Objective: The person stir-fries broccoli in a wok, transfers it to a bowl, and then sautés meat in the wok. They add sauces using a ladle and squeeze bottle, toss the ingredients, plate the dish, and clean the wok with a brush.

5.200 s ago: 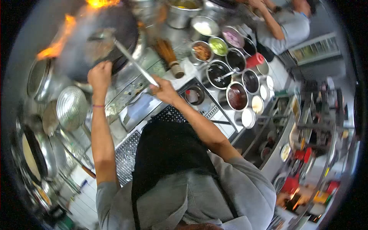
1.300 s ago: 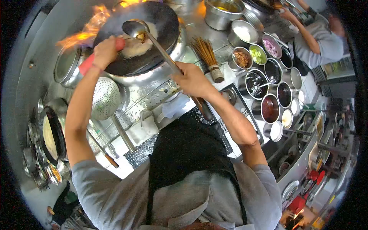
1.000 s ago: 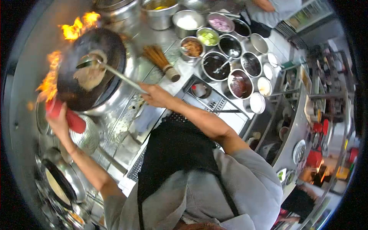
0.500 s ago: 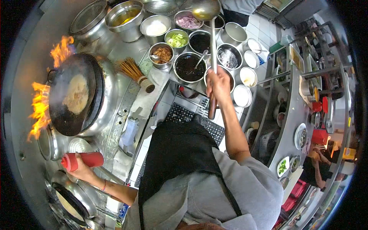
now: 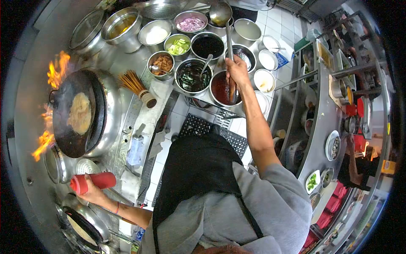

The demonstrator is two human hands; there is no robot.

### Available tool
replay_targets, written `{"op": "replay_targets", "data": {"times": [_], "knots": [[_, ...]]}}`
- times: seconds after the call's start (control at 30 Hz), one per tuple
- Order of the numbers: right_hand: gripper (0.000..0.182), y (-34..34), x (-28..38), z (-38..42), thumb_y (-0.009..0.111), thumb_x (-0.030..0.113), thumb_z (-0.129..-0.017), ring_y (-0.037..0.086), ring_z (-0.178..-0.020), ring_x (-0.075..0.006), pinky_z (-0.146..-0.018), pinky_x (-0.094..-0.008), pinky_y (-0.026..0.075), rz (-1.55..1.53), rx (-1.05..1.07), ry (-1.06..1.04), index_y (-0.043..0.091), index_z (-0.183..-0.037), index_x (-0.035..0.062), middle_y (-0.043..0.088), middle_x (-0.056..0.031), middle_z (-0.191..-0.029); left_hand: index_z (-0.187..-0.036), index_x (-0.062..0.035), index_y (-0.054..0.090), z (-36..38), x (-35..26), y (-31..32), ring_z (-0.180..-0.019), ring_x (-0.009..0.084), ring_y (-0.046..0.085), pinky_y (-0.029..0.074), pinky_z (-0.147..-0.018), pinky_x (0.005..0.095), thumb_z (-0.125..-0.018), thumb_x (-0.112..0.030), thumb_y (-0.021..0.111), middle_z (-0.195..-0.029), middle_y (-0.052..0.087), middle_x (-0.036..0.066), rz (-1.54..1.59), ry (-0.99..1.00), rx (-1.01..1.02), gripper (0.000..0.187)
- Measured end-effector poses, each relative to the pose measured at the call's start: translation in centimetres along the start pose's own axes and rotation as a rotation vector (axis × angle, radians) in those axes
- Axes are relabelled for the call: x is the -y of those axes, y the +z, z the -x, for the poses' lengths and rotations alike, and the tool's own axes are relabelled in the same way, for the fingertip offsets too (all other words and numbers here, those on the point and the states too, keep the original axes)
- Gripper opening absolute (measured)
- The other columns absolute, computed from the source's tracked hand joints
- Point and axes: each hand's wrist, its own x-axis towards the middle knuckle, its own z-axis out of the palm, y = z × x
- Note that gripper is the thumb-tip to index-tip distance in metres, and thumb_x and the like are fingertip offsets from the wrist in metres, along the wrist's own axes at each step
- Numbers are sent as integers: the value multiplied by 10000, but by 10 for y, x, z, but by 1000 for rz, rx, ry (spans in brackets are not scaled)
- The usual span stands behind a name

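Hands well apart — left hand (image 5: 90, 193) grips red squeeze bottle (image 5: 94, 181), right hand (image 5: 237, 70) grips ladle (image 5: 223, 25).

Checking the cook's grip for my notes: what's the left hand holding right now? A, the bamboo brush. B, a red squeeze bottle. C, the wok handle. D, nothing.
B: the left hand is wrapped around the red squeeze bottle, down beside the wok.

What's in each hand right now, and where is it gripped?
Left hand grips the red squeeze bottle around its body. Right hand grips the ladle on its long handle.
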Motion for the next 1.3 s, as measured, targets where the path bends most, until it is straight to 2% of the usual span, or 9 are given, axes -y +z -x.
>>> {"op": "replay_targets", "data": {"times": [0.5,0.77,0.87,1.0,1.13,1.17,1.23,1.27,1.3], "knots": [[115,-8,9,6,545,139,-912,435,-394,-76,-321,-253,379,-243,24,72,526,-822,69,482,12,-617,-1282,30,491,16,2,0,-976,245,611,510,-850,360,-752,-180,804,-1164,602,161,-28,52,9,651],[101,-6,3,7,559,125,-908,437,-397,-82,-320,-259,374,-240,7,36,514,-838,68,480,12,-627,-1303,29,462,13,20,-4,-1015,233,598,488,-901,354,-750,-161,806,-1198,587,163,75,-53,85,679],[99,-3,6,11,578,126,-906,436,-411,-84,-326,-260,381,-369,19,43,516,-879,54,488,5,-641,-1296,32,466,11,21,-5,-1023,237,596,484,-905,356,-744,-170,809,-1210,581,167,-32,-29,60,680],[106,4,11,18,576,131,-912,427,-417,-81,-341,-263,386,-398,1,46,513,-891,48,474,1,-647,-1275,31,474,4,25,-5,-999,232,604,486,-896,354,-739,-170,806,-1174,596,163,-51,-131,30,662],[132,25,36,62,589,211,-909,349,-474,-47,-390,-221,264,-351,-68,106,498,-863,127,466,42,-684,-1234,13,494,-1,47,-8,-943,235,616,503,-857,346,-719,-186,817,-1102,618,143,99,-122,10,640],[133,38,49,82,590,226,-907,330,-478,-31,-411,-202,232,-296,-87,139,493,-871,143,458,64,-688,-1254,3,479,-3,52,-12,-944,228,612,500,-854,348,-711,-185,813,-1096,616,146,-15,-189,26,665],[126,62,64,108,573,173,-919,323,-395,-33,-327,-213,204,-352,19,125,485,-840,131,474,45,-667,-1233,0,488,-6,38,-14,-968,221,596,477,-883,351,-701,-172,811,-1078,606,135,32,-230,60,646],[77,66,59,109,553,164,-926,319,-369,-36,-284,-216,193,-401,165,138,531,-939,92,481,27,-675,-1202,-1,501,-8,41,-13,-958,212,595,477,-873,339,-695,-143,814,-1054,603,122,-67,-133,21,612],[221,85,70,125,544,162,-934,326,-363,-38,-267,-200,240,-387,245,136,537,-1120,43,486,12,-694,-1175,-2,508,-8,54,-13,-952,198,590,473,-870,331,-687,-112,821,-1042,600,110,103,-133,1,590]]}}
